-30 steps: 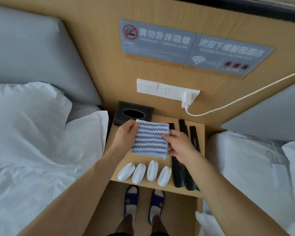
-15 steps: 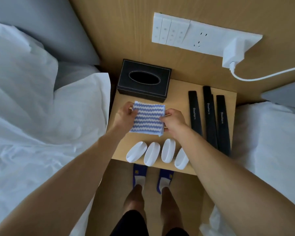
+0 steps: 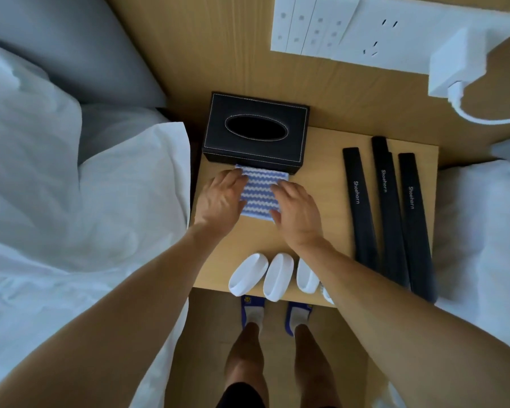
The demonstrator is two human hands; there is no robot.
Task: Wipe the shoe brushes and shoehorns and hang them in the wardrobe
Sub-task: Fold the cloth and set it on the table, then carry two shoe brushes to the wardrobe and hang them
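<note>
A blue-and-white zigzag cloth [image 3: 259, 195] lies flat on the wooden bedside table [image 3: 321, 178], just in front of the tissue box. My left hand [image 3: 223, 198] rests on its left edge with fingers spread. My right hand [image 3: 298, 210] presses its right edge with straight fingers. Several black shoehorns [image 3: 386, 207] marked "Shoehorn" lie side by side on the table's right part. Several white shoe brushes [image 3: 274, 276] lie in a row along the front edge; my right forearm covers the rightmost ones.
A black tissue box [image 3: 255, 132] stands at the table's back left. A white switch and socket panel [image 3: 345, 28] with a plugged charger [image 3: 454, 66] is on the wooden wall. White bedding [image 3: 71, 201] lies on both sides. My slippered feet [image 3: 274, 315] stand below the table.
The cloth went from being held up in the air between both hands to lying flat on the table. Both hands now rest on it. The camera has tilted down and closer.
</note>
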